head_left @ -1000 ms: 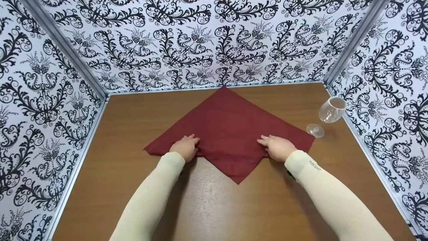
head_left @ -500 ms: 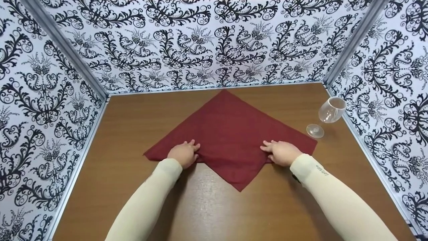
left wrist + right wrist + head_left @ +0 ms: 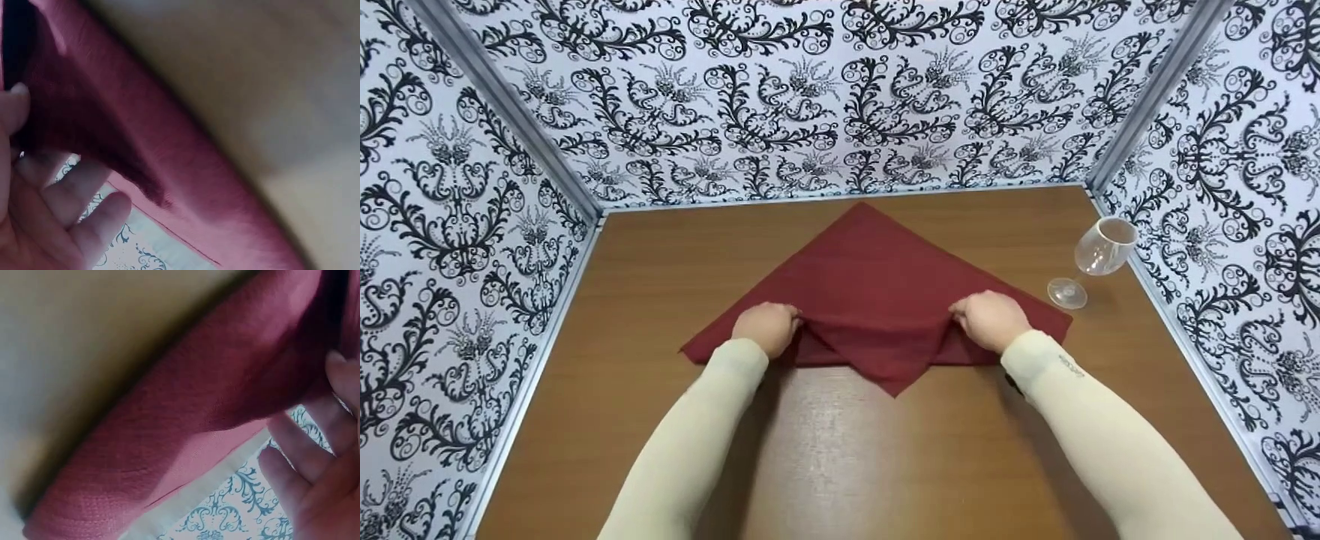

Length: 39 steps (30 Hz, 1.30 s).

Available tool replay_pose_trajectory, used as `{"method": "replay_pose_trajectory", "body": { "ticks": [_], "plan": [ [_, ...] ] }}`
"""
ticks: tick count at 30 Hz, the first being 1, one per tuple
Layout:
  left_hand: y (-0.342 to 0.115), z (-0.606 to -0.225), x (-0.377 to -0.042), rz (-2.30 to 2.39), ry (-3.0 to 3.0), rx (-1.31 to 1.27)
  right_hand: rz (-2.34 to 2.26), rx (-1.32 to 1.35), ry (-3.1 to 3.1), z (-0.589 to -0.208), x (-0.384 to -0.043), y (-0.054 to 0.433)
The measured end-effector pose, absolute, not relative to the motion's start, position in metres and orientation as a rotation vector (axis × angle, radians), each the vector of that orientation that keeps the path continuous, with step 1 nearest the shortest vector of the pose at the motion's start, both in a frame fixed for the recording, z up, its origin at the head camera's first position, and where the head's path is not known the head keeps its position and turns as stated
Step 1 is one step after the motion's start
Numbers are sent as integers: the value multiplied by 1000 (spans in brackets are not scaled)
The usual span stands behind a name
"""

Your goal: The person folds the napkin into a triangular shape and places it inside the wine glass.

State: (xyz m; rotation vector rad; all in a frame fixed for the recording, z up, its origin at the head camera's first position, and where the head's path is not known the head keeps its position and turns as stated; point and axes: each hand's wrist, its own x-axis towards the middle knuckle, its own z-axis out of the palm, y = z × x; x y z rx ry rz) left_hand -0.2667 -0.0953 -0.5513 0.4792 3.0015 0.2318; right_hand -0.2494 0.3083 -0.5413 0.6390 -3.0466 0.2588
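A dark red cloth napkin, folded into layers, lies on the wooden table with one corner at the back and side corners spread left and right. My left hand pinches the upper layer at its left edge, and my right hand pinches it on the opposite side. Between them the layer is lifted a little, its pointed flap hanging toward the front over the lower folded edge. In the left wrist view the thumb is at the cloth; in the right wrist view the thumb is at it too.
A clear wine glass stands upright at the right, its foot close to the napkin's right corner. Patterned black-and-white walls border the wooden table at the back and both sides.
The hands first slid slightly toward the front with the napkin, fingers spread flat on it. Now the fingers have curled to pinch the upper layer, raising it and drawing the front flap back.
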Motion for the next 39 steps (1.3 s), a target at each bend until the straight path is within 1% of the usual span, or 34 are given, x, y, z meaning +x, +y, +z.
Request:
{"method": "replay_pose_trajectory", "body": {
  "ticks": [4, 6, 11, 16, 26, 33, 39],
  "plan": [
    [-87, -547, -272, 248, 3009, 380, 292, 534, -3051, -541, -255, 303],
    [-81, -547, -271, 260, 2986, 412, 295, 575, -3069, -542, -253, 301],
    [-70, -548, -265, 240, 2869, 619, 244, 766, -3113, -548, -246, 297],
    [-69, -550, -258, 188, 2774, 613, 171, 891, -3179, -549, -241, 294],
    [-69, -557, -254, 206, 2799, 592, 209, 933, -3225, -551, -236, 296],
    [-68, -555, -245, 137, 2838, 649, 232, 946, -3221, -548, -229, 297],
    [-68, -556, -242, 106, 2896, 676, 164, 942, -3171, -552, -228, 296]
  ]
}}
